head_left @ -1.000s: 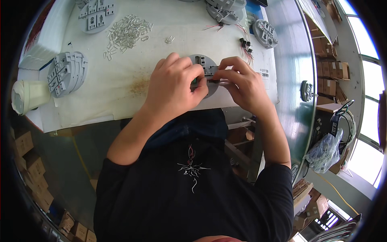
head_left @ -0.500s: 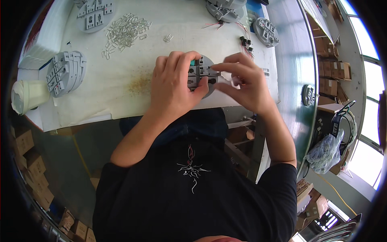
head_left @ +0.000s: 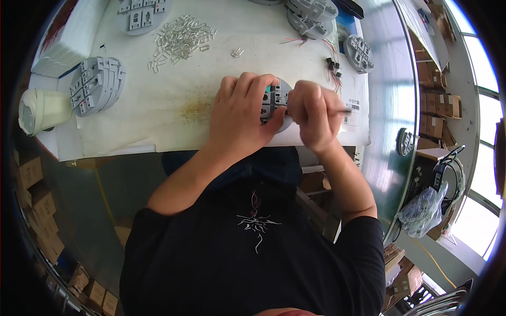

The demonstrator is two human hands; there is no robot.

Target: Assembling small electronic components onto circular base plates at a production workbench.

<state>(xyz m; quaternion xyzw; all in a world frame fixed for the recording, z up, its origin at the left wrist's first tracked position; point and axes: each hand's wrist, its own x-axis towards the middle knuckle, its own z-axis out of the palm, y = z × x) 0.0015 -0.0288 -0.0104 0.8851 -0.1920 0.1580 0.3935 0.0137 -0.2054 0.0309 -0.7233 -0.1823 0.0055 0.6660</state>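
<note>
A round grey plastic disc with raised dark-marked blocks lies on the table between my hands. My left hand is curled round its left side, thumb at the near edge and fingers at the far edge. Beside a fingertip a small teal spot shows. Over the disc's right side my right hand is closed in a fist, slightly smeared by motion. A thin dark rod, perhaps a tool's shaft, sticks out from the fist to the right; the rest of it is hidden.
Small clear pieces lie heaped at the far left. Stacked grey discs stand near a pale cup. More discs sit at the back right, by black parts with red wires. Another disc is farther right.
My right hand has gone from spread fingers beside the disc to a fist over its right side, with the dark rod now showing. The left hand keeps its hold. The whole view has shifted slightly.
</note>
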